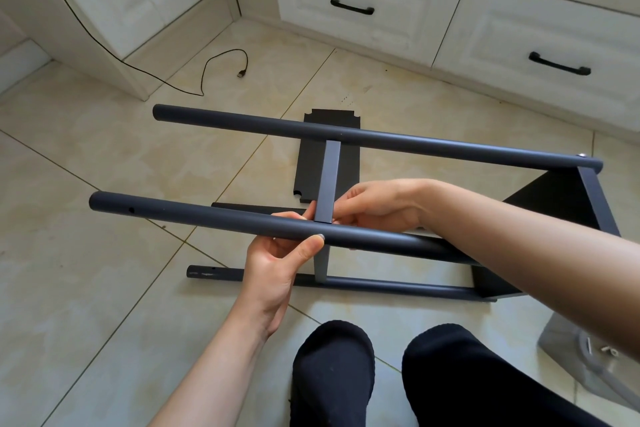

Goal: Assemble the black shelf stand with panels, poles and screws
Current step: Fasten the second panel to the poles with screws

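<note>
1. Black-socked feet (332,367) on the tile floor (104,288), screws (607,350) by a bag on the right.
2. Left hand (280,263) grips the near pole (207,218) from below.
3. Right hand (377,204) pinches something tiny beside the panel (328,180), can't really tell what.
4. Far pole (346,135) next, spare panel (311,163) flat on the floor behind.

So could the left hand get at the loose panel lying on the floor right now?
Probably not freely: the left hand grips the near pole, and the far pole crosses over the panel beyond it.
</note>
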